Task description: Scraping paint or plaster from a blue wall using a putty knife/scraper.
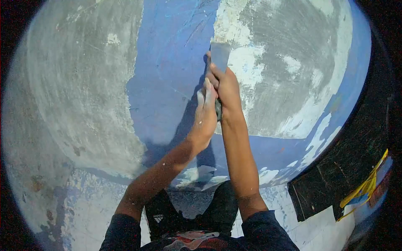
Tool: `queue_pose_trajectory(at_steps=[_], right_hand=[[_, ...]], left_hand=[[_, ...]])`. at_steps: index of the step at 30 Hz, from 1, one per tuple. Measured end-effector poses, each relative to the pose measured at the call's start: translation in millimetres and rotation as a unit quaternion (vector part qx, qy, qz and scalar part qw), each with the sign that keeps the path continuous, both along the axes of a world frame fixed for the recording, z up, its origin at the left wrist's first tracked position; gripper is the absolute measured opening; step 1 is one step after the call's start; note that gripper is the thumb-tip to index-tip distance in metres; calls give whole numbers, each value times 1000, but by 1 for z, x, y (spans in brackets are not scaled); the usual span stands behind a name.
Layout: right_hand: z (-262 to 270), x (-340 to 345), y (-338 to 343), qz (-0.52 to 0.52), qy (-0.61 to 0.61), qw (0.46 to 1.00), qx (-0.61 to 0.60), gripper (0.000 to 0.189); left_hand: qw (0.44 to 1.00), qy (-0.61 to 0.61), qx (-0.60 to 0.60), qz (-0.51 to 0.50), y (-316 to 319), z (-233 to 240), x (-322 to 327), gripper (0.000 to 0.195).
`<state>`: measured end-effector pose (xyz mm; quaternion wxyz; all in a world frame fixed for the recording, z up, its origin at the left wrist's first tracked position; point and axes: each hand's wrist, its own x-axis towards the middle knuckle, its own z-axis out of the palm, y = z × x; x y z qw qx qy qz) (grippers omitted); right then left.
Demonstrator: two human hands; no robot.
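Both my hands are on one putty knife (220, 56), a scraper with a broad metal blade and a dark handle. My right hand (228, 88) wraps the handle just below the blade. Against the handle's left side lies my left hand (207, 109), its fingers coated in white dust. The blade's edge meets the wall (176, 72) where blue paint borders a white, scraped strip (248, 62). Blue paint runs down the middle of the wall, with bare grey plaster (88, 78) on the left and more grey on the right.
Paint flakes and white dust cover the floor (94, 200) at the wall's foot. A dark panel or sheet (329, 175) lies to the right. Beside it are yellow straps (364, 188), partly blurred. My knees are close to the wall.
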<state>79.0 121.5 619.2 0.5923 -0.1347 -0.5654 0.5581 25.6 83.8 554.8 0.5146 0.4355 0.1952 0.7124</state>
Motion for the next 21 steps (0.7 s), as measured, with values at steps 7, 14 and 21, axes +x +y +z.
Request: queue_pose_trajectory(at_steps=[7,14,21], right_hand=[[19,0,0,-8,-15,999,34,29],[20,0,-8,32,10,999,25,31],[-41,18,-34,-56,38,997,-41,33]], left_hand=[[1000,-18,-4,4,-13,26,-2,51],[999,14,-29,-17,-22,29,-9,50],[964,193,106,152,34,-38,-67,62]])
